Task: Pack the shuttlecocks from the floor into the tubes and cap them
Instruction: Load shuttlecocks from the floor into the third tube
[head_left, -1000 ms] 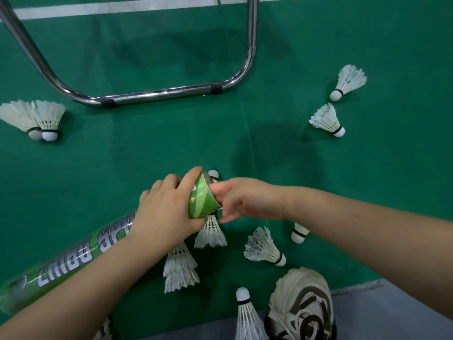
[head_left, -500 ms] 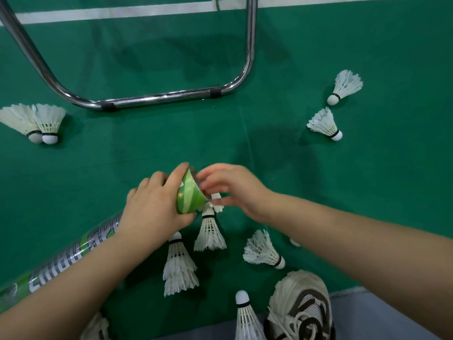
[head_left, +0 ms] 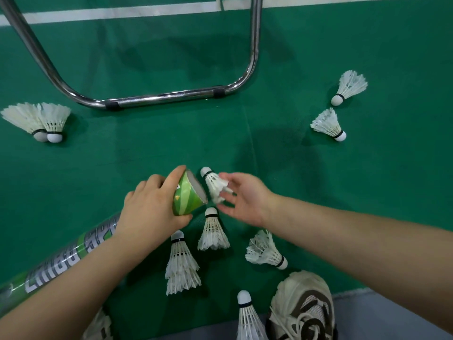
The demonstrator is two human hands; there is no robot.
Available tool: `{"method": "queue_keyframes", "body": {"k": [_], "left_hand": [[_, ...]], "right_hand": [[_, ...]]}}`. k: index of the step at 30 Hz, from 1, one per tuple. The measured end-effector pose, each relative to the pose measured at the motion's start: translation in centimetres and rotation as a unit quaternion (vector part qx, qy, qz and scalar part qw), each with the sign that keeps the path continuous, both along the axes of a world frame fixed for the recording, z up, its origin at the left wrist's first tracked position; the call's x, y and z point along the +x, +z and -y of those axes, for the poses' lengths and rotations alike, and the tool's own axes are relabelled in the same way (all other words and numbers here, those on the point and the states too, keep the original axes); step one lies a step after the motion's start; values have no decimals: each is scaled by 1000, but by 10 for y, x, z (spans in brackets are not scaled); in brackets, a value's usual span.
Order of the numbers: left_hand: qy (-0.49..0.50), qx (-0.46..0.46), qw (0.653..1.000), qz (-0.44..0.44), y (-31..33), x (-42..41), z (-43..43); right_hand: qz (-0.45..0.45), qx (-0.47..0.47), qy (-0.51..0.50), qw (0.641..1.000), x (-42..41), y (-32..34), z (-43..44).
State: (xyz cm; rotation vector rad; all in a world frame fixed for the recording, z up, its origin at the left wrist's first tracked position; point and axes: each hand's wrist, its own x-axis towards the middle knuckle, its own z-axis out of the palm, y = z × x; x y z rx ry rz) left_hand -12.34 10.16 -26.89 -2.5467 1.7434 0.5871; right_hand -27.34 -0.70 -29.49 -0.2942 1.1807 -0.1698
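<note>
Ahead of my hands the green mat (head_left: 171, 143) lies open up to the steel frame (head_left: 159, 98), whose bent bar crosses beyond my left hand (head_left: 149, 212). A white line (head_left: 122, 12) runs past it. Behind my right hand (head_left: 247, 200) the mat ends at a grey strip (head_left: 392, 310), just by my shoe (head_left: 304, 307).

My left hand is wrapped round the tube (head_left: 187, 196) near its open mouth, which tilts toward my right hand. The rest of the tube runs back under my left forearm. My right hand pinches one shuttlecock (head_left: 214, 182) by its feathers, cork pointing away from me. It is just beside the mouth, not inside.

One tube, one shuttlecock in hand. On the mat:
- A touching left pair (head_left: 52, 119), well left of my left hand.
- A right pair (head_left: 328, 125), lying apart, well right of my right hand.
- A single (head_left: 213, 234) just under the tube's mouth.
- A nested stack (head_left: 181, 266), seemingly two, beside my left wrist.
- A splayed one (head_left: 264, 252) under my right wrist.
- A near one (head_left: 247, 317) touching the shoe.

Some feathers (head_left: 99, 325) show under my left forearm, too hidden to count
</note>
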Motion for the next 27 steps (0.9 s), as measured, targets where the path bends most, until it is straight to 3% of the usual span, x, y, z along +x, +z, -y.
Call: {"method": "queue_keyframes", "body": {"k": [4,6,9,12,17,20,24,27], "left_hand": [[3,5,1000,2,0,1,1],[3,3,1000,3,0,0,2],[0,4,1000,-4,-2,-3,3],[-9,9,1000,-9,-4,-8,5],[-19,2,1000,-13,-4,-18,10],[-18,-5,1000,-15,-3,-22,11],[-12,-13,1000,-18,-1,-22,11],[-12,-13,1000,-18,1,-22,10]], "right_hand": [[-78,-162,10,984,4,8,27],[-143,-295,74,942,-1,13,34],[-196,-454,179,851,-12,24,31],[-160,-508,212,819,-18,34,18],[-108,-494,277,817,-21,28,-9],[-78,-463,267,842,-18,29,-19],[-13,-376,212,902,-13,35,-21],[-2,-398,241,885,-11,37,-22]]}}
